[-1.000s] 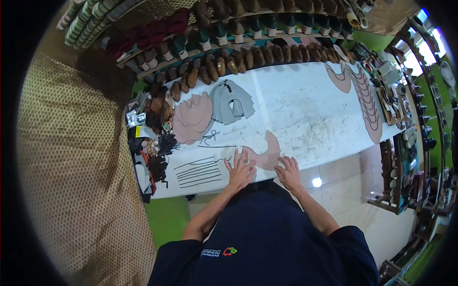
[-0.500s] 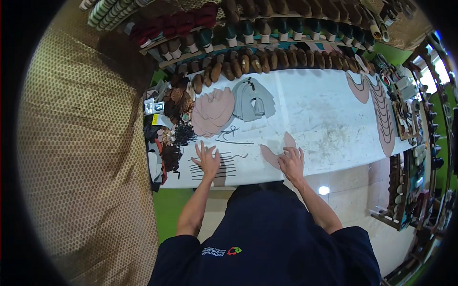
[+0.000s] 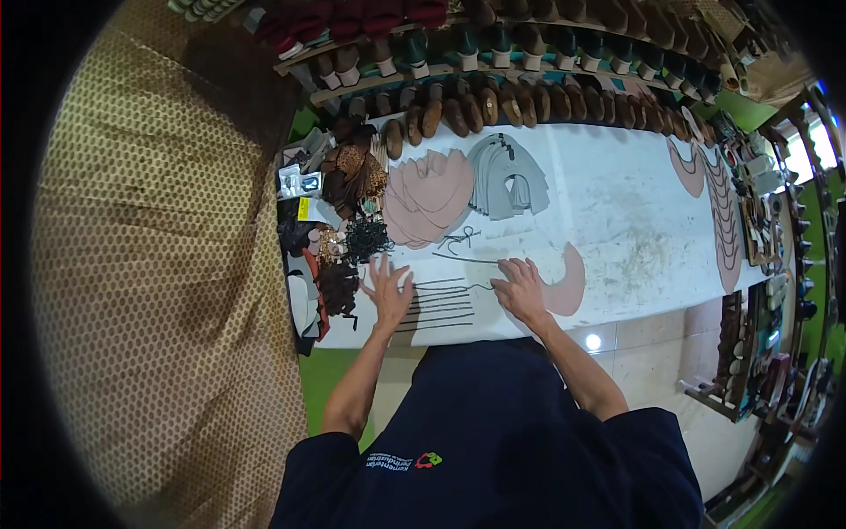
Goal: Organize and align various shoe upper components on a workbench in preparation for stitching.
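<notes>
Several thin dark strips [image 3: 441, 308] lie in near-parallel rows on the white-covered table [image 3: 608, 194]. My left hand [image 3: 388, 295] is spread beside their left ends, fingers apart. My right hand [image 3: 522, 289] reaches over the table, fingers bent but apart, at the right end of a wavy dark strip [image 3: 476, 286]; whether its thumb touches that end I cannot tell. Just right of this hand rests a curved pink cut-out piece [image 3: 568, 286]. Beyond the rows are a single straight strip [image 3: 464, 258] and a small curled tangle of strips [image 3: 459, 238].
Behind lie overlapping pink pieces [image 3: 429, 198] and fanned grey pieces [image 3: 507, 176]. A dark tangled bundle [image 3: 367, 240] and other materials crowd the left end. Wooden shoe forms [image 3: 520, 106] line the back edge. At the right, dark-edged pink pieces [image 3: 723, 220] overlap in a column.
My right hand has moved left, off the curved pink piece to the end of the wavy strip. My left hand stays spread by the strips. The whole view has shifted slightly.
</notes>
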Motion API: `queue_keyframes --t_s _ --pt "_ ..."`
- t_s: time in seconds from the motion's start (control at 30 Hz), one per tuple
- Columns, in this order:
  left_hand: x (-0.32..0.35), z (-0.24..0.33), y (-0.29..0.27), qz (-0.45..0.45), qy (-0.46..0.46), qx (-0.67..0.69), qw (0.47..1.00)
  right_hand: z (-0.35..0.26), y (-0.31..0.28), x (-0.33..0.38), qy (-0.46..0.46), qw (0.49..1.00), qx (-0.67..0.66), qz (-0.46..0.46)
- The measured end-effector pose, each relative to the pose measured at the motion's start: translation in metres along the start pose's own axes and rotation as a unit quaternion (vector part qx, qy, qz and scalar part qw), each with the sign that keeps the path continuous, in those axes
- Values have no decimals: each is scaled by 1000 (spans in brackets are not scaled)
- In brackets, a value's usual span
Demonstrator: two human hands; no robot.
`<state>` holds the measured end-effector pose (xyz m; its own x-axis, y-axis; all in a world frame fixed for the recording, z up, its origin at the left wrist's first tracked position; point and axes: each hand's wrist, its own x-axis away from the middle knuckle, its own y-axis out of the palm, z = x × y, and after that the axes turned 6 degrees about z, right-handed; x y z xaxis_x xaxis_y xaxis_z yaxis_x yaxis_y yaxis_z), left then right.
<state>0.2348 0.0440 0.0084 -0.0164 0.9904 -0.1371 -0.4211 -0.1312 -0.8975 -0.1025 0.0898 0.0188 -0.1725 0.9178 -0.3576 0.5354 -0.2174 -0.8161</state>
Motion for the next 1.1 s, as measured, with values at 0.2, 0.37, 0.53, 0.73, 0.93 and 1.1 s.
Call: queue_keyframes --t_s 0.2,0.37,0.53,0.73,0.93,1.1 --pt "-14 68 26 -168 152 88 970 0 0 -1 10 998 45 -41" --pt "-19 118 50 -300 228 132 917 -9 -28 -8 44 999 22 -13" --pt "-24 129 63 -340 246 150 895 13 -57 19 98 994 48 19" --pt "-22 145 71 -329 279 136 892 54 -99 80 191 975 110 9" --pt "-12 184 89 -324 296 127 889 90 -128 119 250 960 121 23" --pt "0 196 106 -265 323 115 901 106 -143 132 281 952 120 2"
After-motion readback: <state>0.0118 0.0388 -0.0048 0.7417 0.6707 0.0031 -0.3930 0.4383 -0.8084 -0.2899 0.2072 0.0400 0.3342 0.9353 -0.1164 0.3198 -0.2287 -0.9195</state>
